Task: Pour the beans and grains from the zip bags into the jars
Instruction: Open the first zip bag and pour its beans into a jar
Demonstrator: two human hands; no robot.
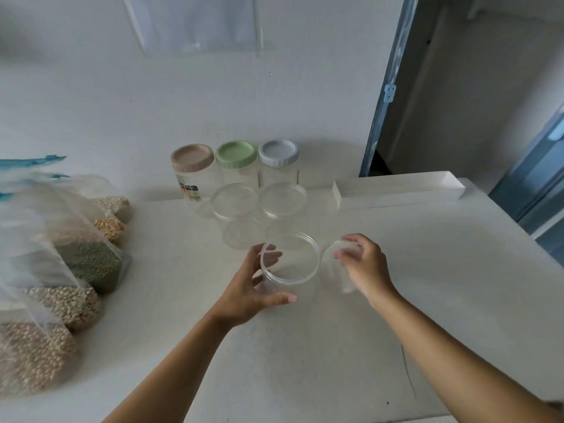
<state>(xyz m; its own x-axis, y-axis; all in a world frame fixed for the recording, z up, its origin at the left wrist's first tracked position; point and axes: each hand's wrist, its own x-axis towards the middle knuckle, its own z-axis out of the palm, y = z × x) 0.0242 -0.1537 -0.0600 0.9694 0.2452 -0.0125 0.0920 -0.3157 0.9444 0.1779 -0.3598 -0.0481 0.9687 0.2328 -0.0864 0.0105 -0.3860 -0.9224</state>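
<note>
A white bench (305, 367) fills most of the view and runs back to a pale wall. Along its left edge lies a row of zip bags (61, 300) with blue zip tops, overlapping one another. The nearest two hold pale beans, and the next one back, the green bean bag (91, 264), holds dark green beans. Behind it are a yellow kernel bag (110, 227) and a bag of whitish grains (114, 204). At the back right a long white box (396, 190) lies against the wall.

Three jars stand in a line at the back centre, touching or nearly so: the beige-lidded jar (192, 166), the green-lidded jar (235, 157) and the grey-lidded jar (278, 155). Just in front of them stand two lower jars with clear lids on, the left clear jar (235, 206) and the right clear jar (283, 199).

Nearer the person, the open jar (290, 264) stands upright on the bench at the centre, its mouth uncovered. The left hand (250, 291) grips it, with the fingers (271, 257) curled round the far left wall and the thumb across the near side. Just beside the jar on its right, the right hand (366, 267) holds the clear lid (331, 270), pinching its upper edge. The lid is blurred, and whether it touches the bench cannot be told.
</note>
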